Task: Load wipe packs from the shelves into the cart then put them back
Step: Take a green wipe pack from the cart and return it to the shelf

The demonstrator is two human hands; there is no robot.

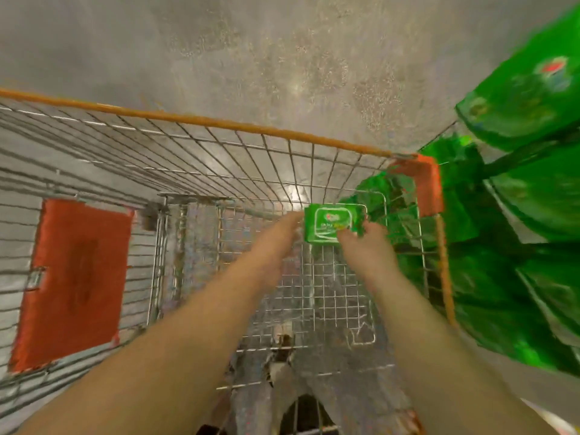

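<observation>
Two bare forearms reach from the camera down into a wire cart with orange trim, standing on a grey floor beside shelves crammed with green wipe packs. Both hands meet on one pack, held low in the basket near the far right corner. The right hand grips its near right edge, fingers curled around it; the left hand touches its left side, fingers extended, though blur makes that contact hard to confirm. No other packs are visible on the cart's mesh bottom. The likely risk: the slick pack slips from the light, uneven hold and drops, or catches on the mesh.
</observation>
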